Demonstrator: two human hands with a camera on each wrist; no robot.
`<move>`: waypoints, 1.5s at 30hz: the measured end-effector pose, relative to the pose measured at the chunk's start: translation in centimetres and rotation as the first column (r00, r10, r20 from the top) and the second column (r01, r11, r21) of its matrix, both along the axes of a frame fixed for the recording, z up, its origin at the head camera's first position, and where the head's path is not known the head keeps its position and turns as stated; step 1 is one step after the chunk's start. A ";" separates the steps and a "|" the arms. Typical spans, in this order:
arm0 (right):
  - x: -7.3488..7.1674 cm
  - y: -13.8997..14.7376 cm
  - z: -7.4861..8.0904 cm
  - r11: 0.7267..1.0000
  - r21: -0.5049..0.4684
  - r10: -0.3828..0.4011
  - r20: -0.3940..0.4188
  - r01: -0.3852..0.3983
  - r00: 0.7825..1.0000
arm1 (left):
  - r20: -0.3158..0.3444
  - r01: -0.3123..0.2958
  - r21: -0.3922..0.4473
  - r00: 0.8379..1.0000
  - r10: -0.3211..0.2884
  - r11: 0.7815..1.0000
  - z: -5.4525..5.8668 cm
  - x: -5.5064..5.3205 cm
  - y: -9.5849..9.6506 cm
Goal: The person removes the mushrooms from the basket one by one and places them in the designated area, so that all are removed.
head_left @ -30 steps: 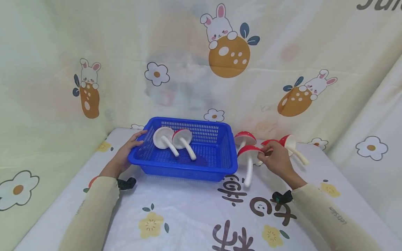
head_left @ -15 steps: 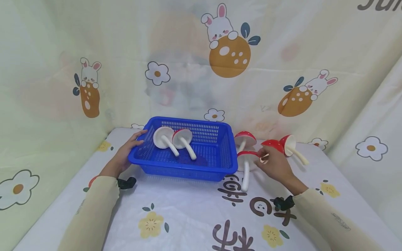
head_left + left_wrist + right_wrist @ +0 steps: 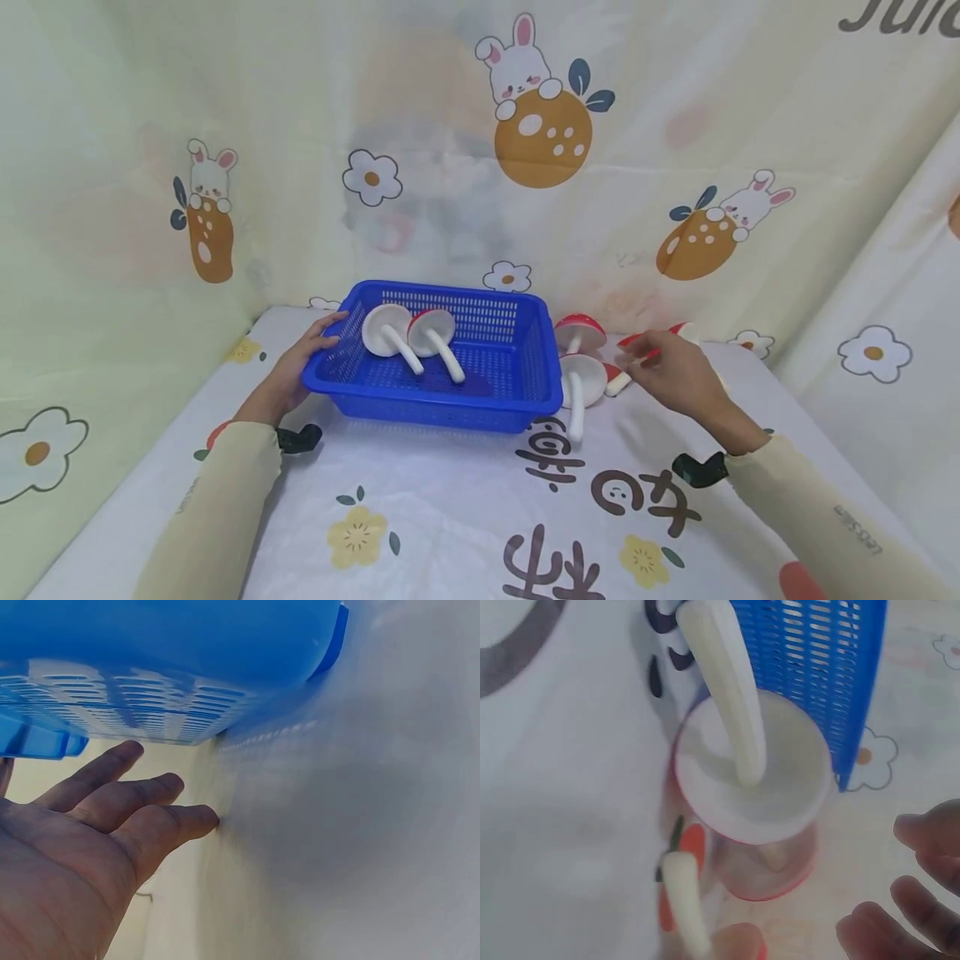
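My left hand touches the left end of a blue plastic basket; in the left wrist view its fingers are extended beneath the basket's slotted wall. Two toy mushrooms, with white stems and red caps, lie in the basket: one at the left and one beside it. Right of the basket, one mushroom lies with its pale underside showing, in front of another mushroom. My right hand is over more mushrooms, fingers apart, its thumb at a pale stem. The hand partly hides these mushrooms.
A white printed cloth covers the table. Behind it hangs a cream curtain with rabbit and flower prints, close to the basket's back. Another stretch of curtain hangs along the right side.
My right hand has lowered a mushroom beside the basket, let it go and moved right over the other mushrooms. My left hand stays at the basket.
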State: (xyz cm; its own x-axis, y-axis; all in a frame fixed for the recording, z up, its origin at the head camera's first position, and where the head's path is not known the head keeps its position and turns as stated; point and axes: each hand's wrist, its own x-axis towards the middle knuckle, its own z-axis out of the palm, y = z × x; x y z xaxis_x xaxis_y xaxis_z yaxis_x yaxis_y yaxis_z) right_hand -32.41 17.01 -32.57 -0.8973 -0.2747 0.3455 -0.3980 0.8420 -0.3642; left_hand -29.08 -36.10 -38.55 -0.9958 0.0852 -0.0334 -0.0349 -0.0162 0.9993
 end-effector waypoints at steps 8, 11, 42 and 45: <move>-1.3 -2.7 2.5 0.998 0.025 0.064 -0.042 -0.063 0.997 | 0.001 -0.016 -0.016 1.000 0.016 1.000 -0.3 0.4 -0.5; -2.4 -5.1 4.0 0.994 0.011 0.106 -0.010 -0.106 0.994 | 0.001 -0.025 -0.020 1.000 0.025 0.999 -0.5 0.5 -0.8; -12.3 -27.5 -0.2 0.832 0.395 0.377 0.110 -0.389 0.920 | 0.002 -0.015 -0.003 1.000 0.015 1.000 -0.6 -0.9 0.0; -12.2 -28.1 -0.3 0.829 0.400 0.407 0.052 -0.392 0.912 | 0.007 -0.036 0.003 0.999 0.036 0.999 -0.7 -0.9 -0.6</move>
State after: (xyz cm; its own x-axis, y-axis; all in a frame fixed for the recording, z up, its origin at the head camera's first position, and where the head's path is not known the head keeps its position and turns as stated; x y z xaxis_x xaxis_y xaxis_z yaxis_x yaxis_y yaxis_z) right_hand -44.64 -11.07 -32.82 -0.6694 -0.7255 0.1597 -0.7368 0.6759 -0.0177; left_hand -29.97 -36.75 -39.21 -0.9980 0.0489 -0.0405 -0.0416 -0.0204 0.9989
